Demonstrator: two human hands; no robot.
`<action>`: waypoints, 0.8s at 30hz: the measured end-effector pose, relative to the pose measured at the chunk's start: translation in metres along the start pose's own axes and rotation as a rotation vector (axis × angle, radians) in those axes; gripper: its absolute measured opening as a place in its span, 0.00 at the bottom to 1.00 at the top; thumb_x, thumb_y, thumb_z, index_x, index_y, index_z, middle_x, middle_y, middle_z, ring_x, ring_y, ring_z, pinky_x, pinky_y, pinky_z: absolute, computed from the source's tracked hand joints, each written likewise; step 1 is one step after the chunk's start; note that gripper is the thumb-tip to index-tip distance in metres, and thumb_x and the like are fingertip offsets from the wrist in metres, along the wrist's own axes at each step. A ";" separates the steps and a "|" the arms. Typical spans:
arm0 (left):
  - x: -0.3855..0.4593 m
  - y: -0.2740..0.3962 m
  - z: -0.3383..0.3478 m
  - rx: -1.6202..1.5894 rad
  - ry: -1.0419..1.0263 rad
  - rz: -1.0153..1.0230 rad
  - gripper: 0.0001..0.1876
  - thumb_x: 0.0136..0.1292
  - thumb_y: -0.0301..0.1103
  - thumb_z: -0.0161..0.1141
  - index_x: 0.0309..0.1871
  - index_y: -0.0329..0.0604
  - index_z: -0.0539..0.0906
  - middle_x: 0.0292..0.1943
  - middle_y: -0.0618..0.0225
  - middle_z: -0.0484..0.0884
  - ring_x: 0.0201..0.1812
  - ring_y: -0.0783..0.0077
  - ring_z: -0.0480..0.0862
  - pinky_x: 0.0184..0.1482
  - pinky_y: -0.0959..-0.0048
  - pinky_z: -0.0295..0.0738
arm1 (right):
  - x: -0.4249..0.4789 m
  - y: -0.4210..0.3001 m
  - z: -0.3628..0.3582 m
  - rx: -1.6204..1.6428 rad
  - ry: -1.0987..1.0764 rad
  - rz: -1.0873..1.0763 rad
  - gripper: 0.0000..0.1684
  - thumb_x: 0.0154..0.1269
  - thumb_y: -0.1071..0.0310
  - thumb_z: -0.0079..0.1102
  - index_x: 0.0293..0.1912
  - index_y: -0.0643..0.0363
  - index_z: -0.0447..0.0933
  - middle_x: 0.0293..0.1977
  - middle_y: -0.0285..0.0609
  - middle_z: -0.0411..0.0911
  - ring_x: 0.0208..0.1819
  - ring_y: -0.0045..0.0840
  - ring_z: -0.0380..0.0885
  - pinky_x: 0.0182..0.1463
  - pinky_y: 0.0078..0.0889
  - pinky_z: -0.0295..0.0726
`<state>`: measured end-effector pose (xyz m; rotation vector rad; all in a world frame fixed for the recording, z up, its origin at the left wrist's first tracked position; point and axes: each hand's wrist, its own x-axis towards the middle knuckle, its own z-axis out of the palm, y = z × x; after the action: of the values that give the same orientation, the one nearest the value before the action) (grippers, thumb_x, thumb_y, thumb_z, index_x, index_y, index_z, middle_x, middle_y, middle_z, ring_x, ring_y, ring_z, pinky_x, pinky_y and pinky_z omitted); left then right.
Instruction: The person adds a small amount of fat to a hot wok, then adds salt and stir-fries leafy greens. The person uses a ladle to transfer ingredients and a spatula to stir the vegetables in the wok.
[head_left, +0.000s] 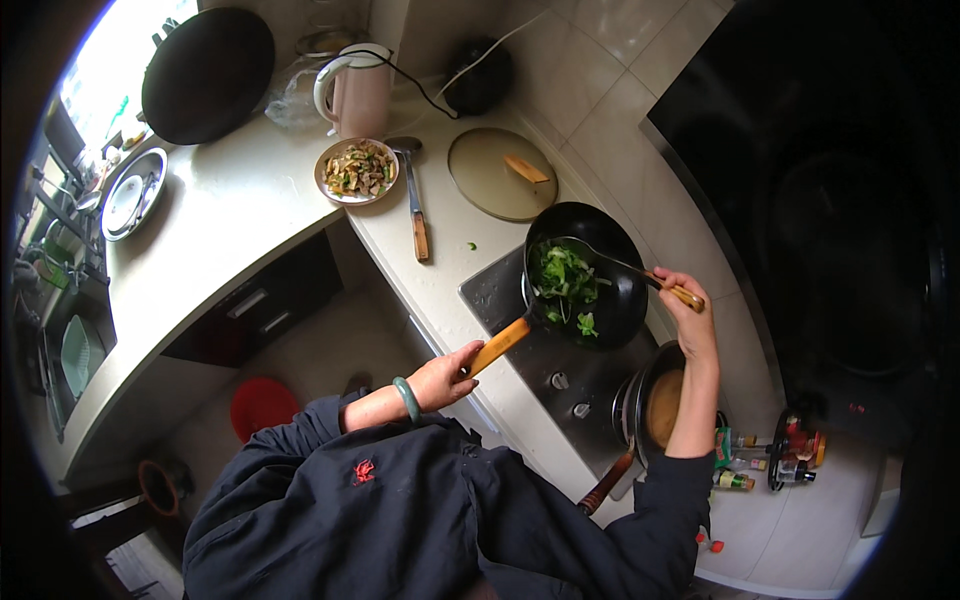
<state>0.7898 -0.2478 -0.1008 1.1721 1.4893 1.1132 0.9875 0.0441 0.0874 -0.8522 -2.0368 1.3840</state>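
My left hand (444, 376) grips the wooden handle (498, 346) of a black wok (626, 292) over the stove (551, 367). Chopped leafy greens (562, 271) lie in the wok, mostly towards its left side. In my right hand (686, 311) is the wooden handle of a metal cooking spatula or ladle (607, 261); its head reaches in among the greens, which partly hide it. A glass lid (491, 176) with a wooden knob rests on the counter beyond the wok.
Beside the wok, a second pan (664, 409) sits under my right forearm. Left of the lid are a long-handled ladle (415, 202), a plate of cooked food (358, 171) and a pink electric kettle (361, 90). A range hood (810, 187) hangs at the right. Several bottles (742, 461) stand near the wall.
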 end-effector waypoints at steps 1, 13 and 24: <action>0.001 0.001 0.000 -0.009 -0.009 -0.010 0.34 0.59 0.25 0.58 0.68 0.41 0.57 0.52 0.53 0.76 0.52 0.65 0.78 0.55 0.69 0.72 | -0.012 -0.016 0.001 -0.058 -0.032 -0.017 0.05 0.56 0.80 0.55 0.34 0.60 0.73 0.49 0.46 0.76 0.52 0.26 0.73 0.58 0.27 0.68; 0.002 -0.007 0.003 0.009 0.033 0.101 0.33 0.57 0.28 0.58 0.66 0.39 0.59 0.43 0.47 0.78 0.43 0.52 0.82 0.47 0.66 0.77 | -0.110 -0.036 0.034 -0.307 -0.098 -0.065 0.07 0.50 0.82 0.57 0.31 0.63 0.73 0.44 0.46 0.78 0.54 0.31 0.74 0.59 0.30 0.68; 0.002 0.001 -0.003 0.031 -0.045 0.041 0.34 0.57 0.28 0.58 0.66 0.40 0.57 0.45 0.45 0.78 0.42 0.51 0.81 0.46 0.64 0.77 | -0.093 0.023 0.087 -0.566 0.070 -0.331 0.09 0.50 0.82 0.57 0.32 0.61 0.71 0.43 0.49 0.79 0.52 0.40 0.76 0.55 0.35 0.74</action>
<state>0.7870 -0.2460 -0.0996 1.2461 1.4586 1.0871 0.9914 -0.0713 0.0294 -0.7195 -2.4165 0.5956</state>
